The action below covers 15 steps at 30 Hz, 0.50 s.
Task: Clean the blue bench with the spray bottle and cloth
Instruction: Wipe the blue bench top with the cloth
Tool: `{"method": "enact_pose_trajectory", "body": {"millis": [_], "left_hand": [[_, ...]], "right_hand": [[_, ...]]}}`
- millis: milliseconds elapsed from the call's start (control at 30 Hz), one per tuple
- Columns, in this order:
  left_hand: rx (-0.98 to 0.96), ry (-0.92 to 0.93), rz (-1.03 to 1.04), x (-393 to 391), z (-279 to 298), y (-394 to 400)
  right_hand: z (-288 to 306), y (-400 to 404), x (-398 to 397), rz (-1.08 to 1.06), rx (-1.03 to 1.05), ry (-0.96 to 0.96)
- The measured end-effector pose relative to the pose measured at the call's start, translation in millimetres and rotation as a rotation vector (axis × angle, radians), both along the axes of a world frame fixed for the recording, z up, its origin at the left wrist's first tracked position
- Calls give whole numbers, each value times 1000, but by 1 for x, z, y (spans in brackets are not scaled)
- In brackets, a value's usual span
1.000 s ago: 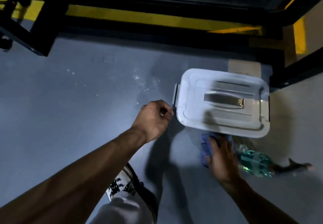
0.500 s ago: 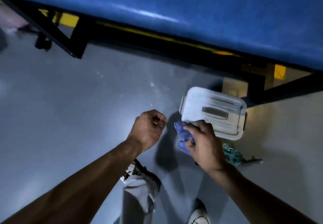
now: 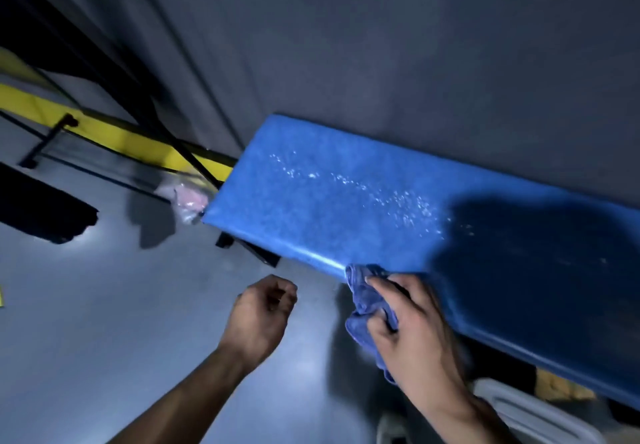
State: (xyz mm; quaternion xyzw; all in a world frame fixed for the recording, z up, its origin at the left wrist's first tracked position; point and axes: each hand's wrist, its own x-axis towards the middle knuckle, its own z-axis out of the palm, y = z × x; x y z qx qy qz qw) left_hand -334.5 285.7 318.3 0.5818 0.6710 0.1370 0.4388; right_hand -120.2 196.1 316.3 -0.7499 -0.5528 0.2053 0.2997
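Long padded bench with a bright blue vinyl top [image 3: 346, 201] running from centre frame off to the right, sitting on a dark metal frame, pushed up against a dull grey wall [image 3: 415, 45]. Speckled with whitish spray droplets [image 3: 381, 194] across the middle of the top, pretty easy to spot against the blue. Big dark shadow over the right-hand stretch of the seat. Right hand [image 3: 412, 332] down at the near edge of the bench, fingers curled round a bunched-up blue-purple microfibre cloth [image 3: 367, 301], gripping it tight, top of the cloth just touching the front lip of the seat. Left hand [image 3: 259, 312] hanging out over the grey floor [image 3: 104, 339] a bit to the left, near the cloth hand but apart from it, fingers loosely curled, holding nothing, touching nothing. Both forearms bare, coming up from the bottom of the shot. Under the bench at bottom right, part of a white plastic lidded box [image 3: 526, 412] poking out on the floor, mostly cut off by the frame edge. Over by the left end of the bench, a crumpled clear plastic bag with something pinkish inside [image 3: 187, 199], blurry. Behind that, a yellow strip [image 3: 104, 132] along the floor and some black metal bars. Spray bottle nowhere in shot.
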Motion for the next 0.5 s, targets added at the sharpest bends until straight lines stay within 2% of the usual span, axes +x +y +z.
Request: {"method": "enact_pose_trajectory", "body": {"millis": [200,300,400,500], "left_hand": [[76,81,63,-33,-14,124],[120,163,59,-46,-32,172],[182,231,59,-55,-51,209],[237,311,-43,-73,-79,235]], "right_hand": [[-3,147,-37,96,61,11],[-18,207,-58,198,85,-56],[-35,249,-81,279,11,-115],[-58,271,-102,383,-86,-232]]}}
